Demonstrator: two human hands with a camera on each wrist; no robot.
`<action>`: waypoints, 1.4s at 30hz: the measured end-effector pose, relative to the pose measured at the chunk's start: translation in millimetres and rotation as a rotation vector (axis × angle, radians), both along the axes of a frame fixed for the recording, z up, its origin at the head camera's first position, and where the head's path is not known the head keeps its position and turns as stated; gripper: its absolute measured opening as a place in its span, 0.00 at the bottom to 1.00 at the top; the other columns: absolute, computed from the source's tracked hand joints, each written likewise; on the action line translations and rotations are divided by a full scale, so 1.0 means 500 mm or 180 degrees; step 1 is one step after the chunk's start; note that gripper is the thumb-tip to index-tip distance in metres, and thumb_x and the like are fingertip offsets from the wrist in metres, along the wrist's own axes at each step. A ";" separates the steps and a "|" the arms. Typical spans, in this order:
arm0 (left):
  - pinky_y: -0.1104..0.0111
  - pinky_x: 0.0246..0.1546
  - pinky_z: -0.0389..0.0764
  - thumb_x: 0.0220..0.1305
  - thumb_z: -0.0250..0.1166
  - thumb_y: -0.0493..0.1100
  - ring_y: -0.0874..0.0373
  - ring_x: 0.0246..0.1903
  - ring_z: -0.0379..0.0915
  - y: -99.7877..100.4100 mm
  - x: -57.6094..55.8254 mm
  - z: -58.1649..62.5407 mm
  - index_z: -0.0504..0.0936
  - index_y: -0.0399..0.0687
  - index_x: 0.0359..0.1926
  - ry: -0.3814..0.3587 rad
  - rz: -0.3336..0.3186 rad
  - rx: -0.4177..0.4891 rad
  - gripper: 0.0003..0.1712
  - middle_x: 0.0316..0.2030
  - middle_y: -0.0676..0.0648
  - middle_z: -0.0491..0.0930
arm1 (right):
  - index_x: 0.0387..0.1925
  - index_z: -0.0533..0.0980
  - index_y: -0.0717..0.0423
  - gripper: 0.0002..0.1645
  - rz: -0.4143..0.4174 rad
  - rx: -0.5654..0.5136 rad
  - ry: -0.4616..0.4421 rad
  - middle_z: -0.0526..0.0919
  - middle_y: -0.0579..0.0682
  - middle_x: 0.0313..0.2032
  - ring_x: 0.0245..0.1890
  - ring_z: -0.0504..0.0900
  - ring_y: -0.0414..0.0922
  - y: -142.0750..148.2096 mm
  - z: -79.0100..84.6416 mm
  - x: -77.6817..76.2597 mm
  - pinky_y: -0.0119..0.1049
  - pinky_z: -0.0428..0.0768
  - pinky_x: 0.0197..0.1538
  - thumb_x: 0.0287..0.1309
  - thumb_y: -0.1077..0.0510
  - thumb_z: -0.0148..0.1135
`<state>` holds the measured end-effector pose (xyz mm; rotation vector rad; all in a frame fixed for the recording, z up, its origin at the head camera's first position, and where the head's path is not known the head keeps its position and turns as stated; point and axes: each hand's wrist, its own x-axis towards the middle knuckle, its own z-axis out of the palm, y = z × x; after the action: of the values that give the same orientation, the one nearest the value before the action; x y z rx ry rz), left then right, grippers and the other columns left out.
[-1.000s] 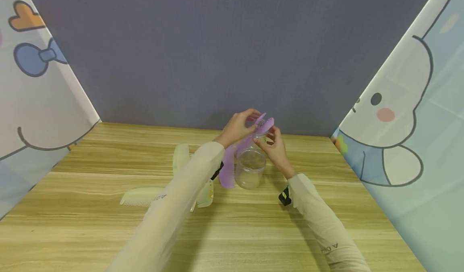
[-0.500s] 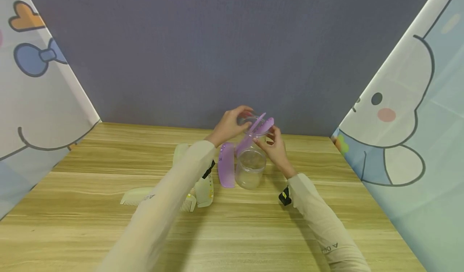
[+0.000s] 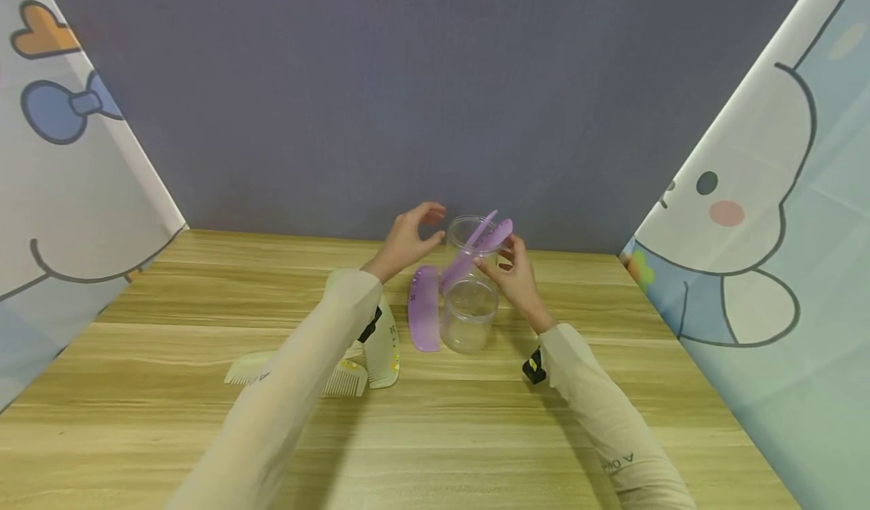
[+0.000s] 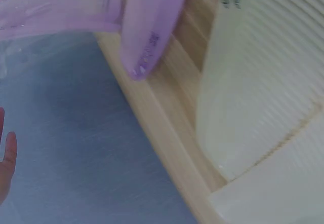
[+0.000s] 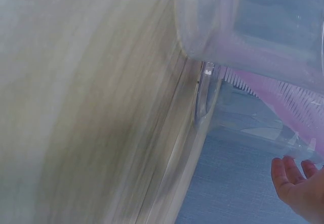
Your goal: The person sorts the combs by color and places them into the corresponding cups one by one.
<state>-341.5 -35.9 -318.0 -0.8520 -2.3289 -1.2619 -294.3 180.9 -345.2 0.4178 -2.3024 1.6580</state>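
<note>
Two clear jars stand one behind the other. The rear jar (image 3: 453,247) holds two purple combs (image 3: 499,233) leaning toward its right rim. My right hand (image 3: 514,276) grips this jar near the top right, thumb in front and fingers around the side. In the right wrist view, its fingertips (image 5: 289,164) are at the jar's wall. My left hand (image 3: 406,242) is apart from the jar, on its left, fingers loosely bent and holding nothing. A third purple comb (image 3: 425,310) lies on the table beside the front jar (image 3: 469,327), which has nothing in it.
Several pale green combs (image 3: 384,347) lie on the wooden table (image 3: 462,434) at the left, partly hidden under the left sleeve (image 3: 292,389). A dark grey panel (image 3: 435,102) rises behind the table. Cartoon-printed panels (image 3: 748,215) flank it.
My left hand has let go of a purple comb, which now leans in the rear jar, and has drawn back to the left. The right hand stays on the jar.
</note>
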 end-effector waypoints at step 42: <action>0.48 0.49 0.74 0.46 0.71 0.54 0.40 0.54 0.67 -0.015 0.036 -0.125 0.62 0.51 0.62 -0.1185 0.0674 -0.1759 0.43 0.55 0.36 0.70 | 0.63 0.54 0.60 0.44 -0.0103 0.0080 0.0091 0.64 0.61 0.60 0.57 0.68 0.59 0.007 -0.037 -0.031 0.56 0.69 0.57 0.49 0.58 0.67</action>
<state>-323.7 -43.4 -380.7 -0.5234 -3.0450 -0.7394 -309.9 184.5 -363.6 0.4048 -2.2993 1.5990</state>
